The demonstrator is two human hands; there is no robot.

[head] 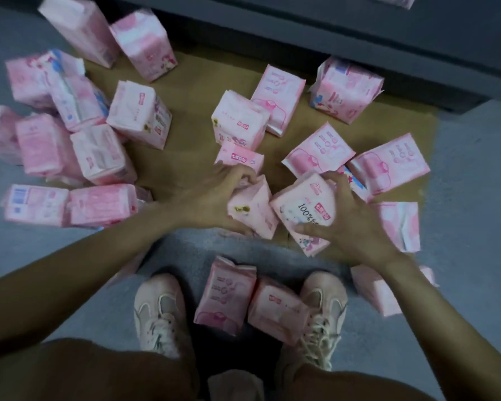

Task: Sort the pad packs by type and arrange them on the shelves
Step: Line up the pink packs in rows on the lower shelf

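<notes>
Head view: a grey floor [475, 227] with a flat sheet of brown cardboard [197, 91] spread on it, and the dark base of a shelf unit [359, 39] running along the far edge. Pink pad packs lie scattered over cardboard and floor.

The left hand [211, 195] curls its fingers over the top of one pack [252, 209], gripping it; a small yellow mark shows on the pack's near face. Touching that pack on its right, the right hand [350, 218] clasps a second pack [304, 209] printed "100%", fingers hooked over its far edge and thumb pressed on the near face. Both held packs sit low over the near edge of the cardboard, tilted.

Just beyond the left hand lies a flat pack [240, 157], and beyond that an upright one [240, 120]. Beyond the right hand two packs with a rounded outline print [318, 151] [388, 166] lie side by side. Well left of the grip, a heap of packs [70, 140] is blurred. Nearer than the hands, two packs [226, 296] [275, 311] rest between a pair of pale sneakers [156, 311] [321, 311].
</notes>
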